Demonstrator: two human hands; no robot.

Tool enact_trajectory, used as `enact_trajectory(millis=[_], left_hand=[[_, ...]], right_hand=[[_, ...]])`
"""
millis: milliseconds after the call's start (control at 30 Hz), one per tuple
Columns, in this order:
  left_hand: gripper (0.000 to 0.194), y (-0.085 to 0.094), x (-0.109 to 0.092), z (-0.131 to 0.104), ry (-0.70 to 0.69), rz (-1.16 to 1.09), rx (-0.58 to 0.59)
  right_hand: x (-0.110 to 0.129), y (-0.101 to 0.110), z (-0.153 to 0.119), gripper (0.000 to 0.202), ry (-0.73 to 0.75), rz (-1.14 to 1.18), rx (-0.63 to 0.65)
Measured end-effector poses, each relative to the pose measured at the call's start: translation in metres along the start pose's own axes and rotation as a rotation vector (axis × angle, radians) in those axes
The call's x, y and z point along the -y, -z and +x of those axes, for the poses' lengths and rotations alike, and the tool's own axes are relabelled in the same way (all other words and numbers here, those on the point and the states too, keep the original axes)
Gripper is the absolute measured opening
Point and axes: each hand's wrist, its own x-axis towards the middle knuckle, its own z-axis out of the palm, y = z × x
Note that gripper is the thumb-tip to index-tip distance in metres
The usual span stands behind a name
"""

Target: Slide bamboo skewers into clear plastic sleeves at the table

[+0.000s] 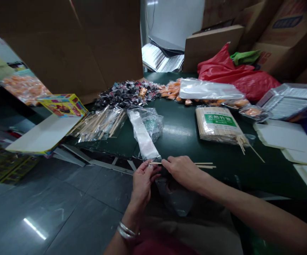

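Several thin bamboo sticks run sideways through my right hand, which is closed around them near the table's front edge. Their left ends reach the fingertips of my left hand, where thumb and fingers pinch together; whether thin plastic is also between them I cannot tell. Just beyond the left hand lies a stack of narrow clear plastic sleeves, beside a crumpled clear bag. To the right, a clear pack of bamboo sticks with a green label has a few sticks poking out of its open end.
Bagged sticks lie at left, near a colourful box. Behind are a heap of black packets, orange packets, flat clear bags and a red bag. Cardboard stands behind the green table.
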Motion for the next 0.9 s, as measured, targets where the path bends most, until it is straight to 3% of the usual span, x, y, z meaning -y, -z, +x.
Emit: enact_trajectory(millis=[167,400,700,900], left_hand=[[0.035,-0.004,0.002,-0.006,-0.01,-0.04,0.067],[0.023,0.001,0.003,-0.004,0.007,-0.026,-0.008],[0.029,-0.001,0.01,-0.004,-0.006,0.002,0.041],[0.028,0.001,0.02,-0.009,-0.06,0.143,0.109]], right_hand=[[0.025,-0.001,-0.002,0.021,-0.111,0.014,-0.018],[0.034,-0.001,-0.004,0.019,-0.115,0.029,-0.009],[0.028,-0.005,0.015,0.014,-0.194,0.067,-0.004],[0.014,-0.001,0.038,0.022,-0.31,0.115,-0.045]])
